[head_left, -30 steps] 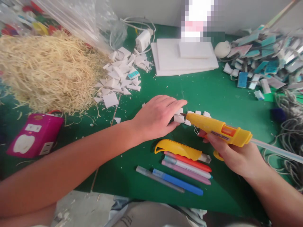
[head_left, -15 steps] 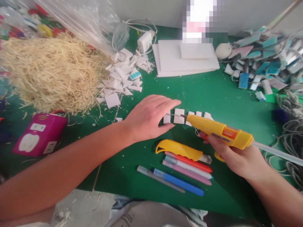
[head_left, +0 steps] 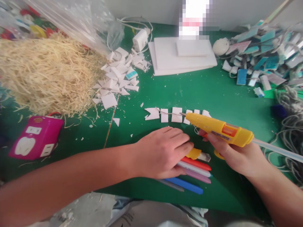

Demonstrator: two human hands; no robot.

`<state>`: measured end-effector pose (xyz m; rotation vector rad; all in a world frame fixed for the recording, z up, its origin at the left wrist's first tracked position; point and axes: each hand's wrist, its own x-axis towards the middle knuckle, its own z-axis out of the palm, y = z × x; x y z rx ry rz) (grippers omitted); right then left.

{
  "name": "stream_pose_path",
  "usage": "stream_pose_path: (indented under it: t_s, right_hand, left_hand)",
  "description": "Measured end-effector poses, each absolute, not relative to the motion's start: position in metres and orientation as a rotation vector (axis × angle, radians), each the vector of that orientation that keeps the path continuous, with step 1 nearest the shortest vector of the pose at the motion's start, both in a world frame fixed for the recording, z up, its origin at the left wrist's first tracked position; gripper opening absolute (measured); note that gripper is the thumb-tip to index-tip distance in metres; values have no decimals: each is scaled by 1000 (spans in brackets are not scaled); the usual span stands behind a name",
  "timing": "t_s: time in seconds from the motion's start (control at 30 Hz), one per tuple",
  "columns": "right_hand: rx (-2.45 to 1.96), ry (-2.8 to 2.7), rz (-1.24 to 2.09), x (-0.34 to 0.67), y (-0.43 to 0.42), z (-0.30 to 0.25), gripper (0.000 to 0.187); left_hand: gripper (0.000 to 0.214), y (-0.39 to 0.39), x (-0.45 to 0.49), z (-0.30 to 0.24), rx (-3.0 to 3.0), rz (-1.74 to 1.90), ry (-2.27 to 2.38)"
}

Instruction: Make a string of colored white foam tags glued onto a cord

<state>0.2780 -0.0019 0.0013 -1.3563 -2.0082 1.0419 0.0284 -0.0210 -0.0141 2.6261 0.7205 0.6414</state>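
Observation:
My right hand [head_left: 236, 154] grips a yellow hot glue gun [head_left: 213, 126], a clear glue stick jutting from its back. Its nozzle meets a thin cord [head_left: 165, 112] at a white square piece [head_left: 176, 114]. That square lies in a row of several white pieces, with a notched, tail-like piece [head_left: 152, 113] at the left end. The gun partly covers the right-hand pieces. Palm down, my left hand [head_left: 163, 153] rests over a yellow utility knife [head_left: 194, 154] and several pens, including a red pen [head_left: 196, 164] and a blue pen [head_left: 187, 185]. Its thumb and fingers are apart, partly hiding them.
Straw [head_left: 49, 75] and white scraps [head_left: 113, 78] are heaped at left, above a magenta socket box [head_left: 36, 137]. White boards [head_left: 163, 64] and a white ball [head_left: 221, 47] lie at the back. Cut pieces [head_left: 265, 60] and tangled cord [head_left: 290, 126] crowd the right.
My left hand has left the row of white pieces and come down toward me, over the knife and pens, uncovering the notched piece. The glue gun stays nearly in place at the same square.

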Motion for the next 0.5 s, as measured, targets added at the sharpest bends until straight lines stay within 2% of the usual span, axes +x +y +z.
stream_pose_path:
  t_s: [0.17,0.3,0.4,0.5]
  right_hand:
    - [-1377,-2032,1047,280,-2,1,40]
    - [-1342,-2035,1048,280,0,1,36]
    - [-1291,-2000,1107,273,2,6,35]
    - [-1307,-2008,1164,262,5,16,35]
  left_hand:
    - [37,-28,35,-15,2641,644,665]
    - [34,-20,25,-8,2744,818,688]
    - [16,-4,5,-3,2835,946,885]
    - [17,12,-17,-3,2816,884,1174]
